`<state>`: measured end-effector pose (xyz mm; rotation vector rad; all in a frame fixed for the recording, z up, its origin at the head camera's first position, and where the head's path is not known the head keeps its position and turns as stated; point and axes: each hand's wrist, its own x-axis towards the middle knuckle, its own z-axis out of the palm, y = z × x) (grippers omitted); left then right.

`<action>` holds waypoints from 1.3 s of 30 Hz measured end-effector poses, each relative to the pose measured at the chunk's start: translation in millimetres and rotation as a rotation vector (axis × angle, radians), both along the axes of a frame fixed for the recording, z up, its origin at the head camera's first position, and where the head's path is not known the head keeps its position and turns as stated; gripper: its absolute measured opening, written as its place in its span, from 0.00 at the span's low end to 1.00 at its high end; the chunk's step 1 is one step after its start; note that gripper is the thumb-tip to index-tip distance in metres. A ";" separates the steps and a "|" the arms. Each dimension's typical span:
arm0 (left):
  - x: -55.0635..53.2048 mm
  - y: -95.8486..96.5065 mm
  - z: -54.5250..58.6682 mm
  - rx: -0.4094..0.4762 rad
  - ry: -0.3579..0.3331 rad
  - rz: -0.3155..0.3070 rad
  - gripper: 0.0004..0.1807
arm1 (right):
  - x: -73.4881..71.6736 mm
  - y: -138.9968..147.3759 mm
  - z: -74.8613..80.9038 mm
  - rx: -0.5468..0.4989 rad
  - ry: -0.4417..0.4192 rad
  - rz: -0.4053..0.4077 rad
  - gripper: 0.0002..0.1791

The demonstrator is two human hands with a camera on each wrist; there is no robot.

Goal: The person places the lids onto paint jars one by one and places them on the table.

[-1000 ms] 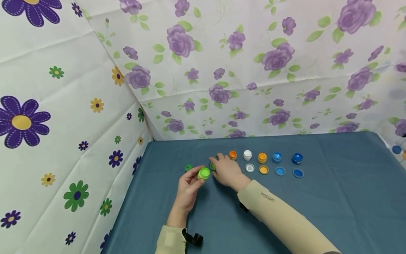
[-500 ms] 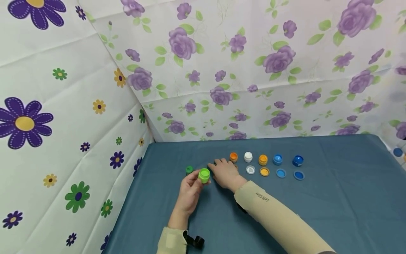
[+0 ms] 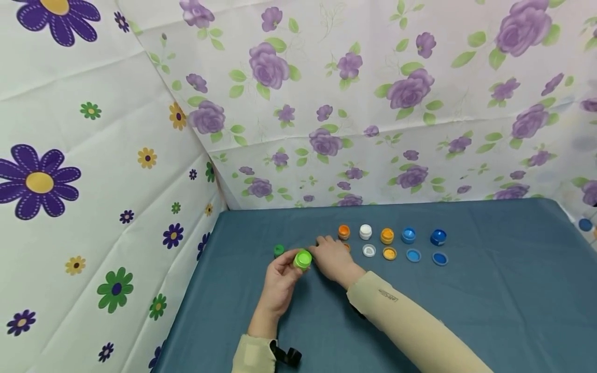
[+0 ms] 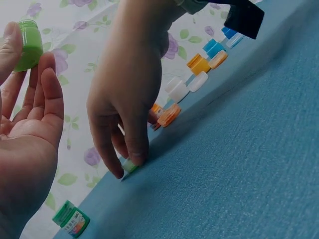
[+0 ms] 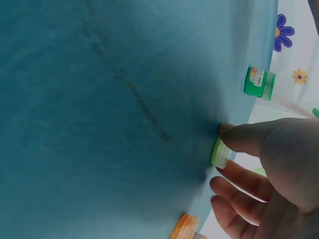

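My left hand [image 3: 279,282] holds a small light green paint jar [image 3: 302,260] up off the table between thumb and fingers. In the left wrist view, that jar [image 4: 30,46] has a threaded rim and no lid on it. My right hand [image 3: 337,260] reaches down to the tabletop just right of the jar. Its thumb and fingertips pinch a light green lid [image 5: 220,152] by its edges, low at the cloth. The head view hides this lid behind the hand. A dark green jar [image 3: 279,250] stands beyond my left hand.
Uncapped jars stand in a row at the back right: orange [image 3: 343,232], white [image 3: 366,231], yellow [image 3: 387,236], light blue [image 3: 408,235] and dark blue [image 3: 438,237]. Their lids, such as the white lid [image 3: 369,250], lie before them. Flowered cloth walls [image 3: 289,171] border the blue table [image 3: 489,290].
My right hand has shifted slightly nearer me, and its fingers have closed in on the light green lid, now hidden in the head view. The left hand keeps the jar, slightly further right.
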<state>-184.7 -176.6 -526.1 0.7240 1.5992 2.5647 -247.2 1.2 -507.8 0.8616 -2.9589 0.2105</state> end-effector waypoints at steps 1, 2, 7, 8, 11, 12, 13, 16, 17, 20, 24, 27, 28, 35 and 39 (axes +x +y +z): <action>0.2 0.4 -0.3 0.001 -0.002 -0.003 0.19 | 2.0 2.0 -1.7 -0.010 0.017 0.002 0.09; 0.4 0.7 -0.9 -0.001 -0.004 -0.006 0.19 | 4.4 4.3 -2.8 -0.019 0.028 0.007 0.09; 1.5 1.0 -1.0 -0.010 0.004 -0.017 0.19 | 17.3 19.6 -5.1 -0.156 -0.012 0.007 0.12; 1.4 0.9 -0.7 -0.015 0.008 -0.015 0.20 | 20.3 24.2 -4.9 -0.214 -0.059 -0.002 0.13; 2.0 1.2 -0.9 -0.025 0.010 -0.013 0.20 | 32.6 43.4 -5.7 -0.429 -0.230 -0.053 0.12; 2.0 1.4 -1.2 -0.028 0.010 -0.013 0.20 | 37.4 51.1 -6.9 -0.500 -0.282 -0.071 0.12; 2.2 1.5 -1.5 -0.032 0.007 -0.010 0.20 | 42.4 58.9 -7.1 -0.569 -0.328 -0.087 0.13; 1.8 2.1 -2.0 -0.034 -0.002 -0.006 0.20 | 56.0 80.6 -7.2 -0.708 -0.411 -0.117 0.18; 1.6 2.5 -1.9 -0.035 -0.004 -0.005 0.20 | 59.5 86.6 -6.3 -0.747 -0.433 -0.120 0.20; 1.5 4.1 -0.7 -0.038 -0.008 -0.003 0.20 | 66.7 100.0 -3.1 -0.841 -0.497 -0.137 0.23; 2.6 9.0 2.2 -0.055 -0.029 0.001 0.21 | 71.5 109.4 4.0 -0.952 -0.520 -0.210 0.21; 4.0 11.7 3.4 -0.068 -0.056 0.013 0.22 | 72.1 111.5 8.2 -1.020 -0.502 -0.274 0.18; 4.5 12.6 3.6 -0.071 -0.063 0.017 0.22 | 72.1 112.0 9.6 -1.036 -0.497 -0.288 0.18; 5.2 14.0 2.4 -0.135 -0.082 0.035 0.21 | 72.6 108.3 21.6 -1.020 -0.458 -0.218 0.28; 4.0 12.7 2.0 -0.180 -0.055 0.029 0.21 | 73.8 99.7 30.5 -1.040 -0.398 -0.159 0.22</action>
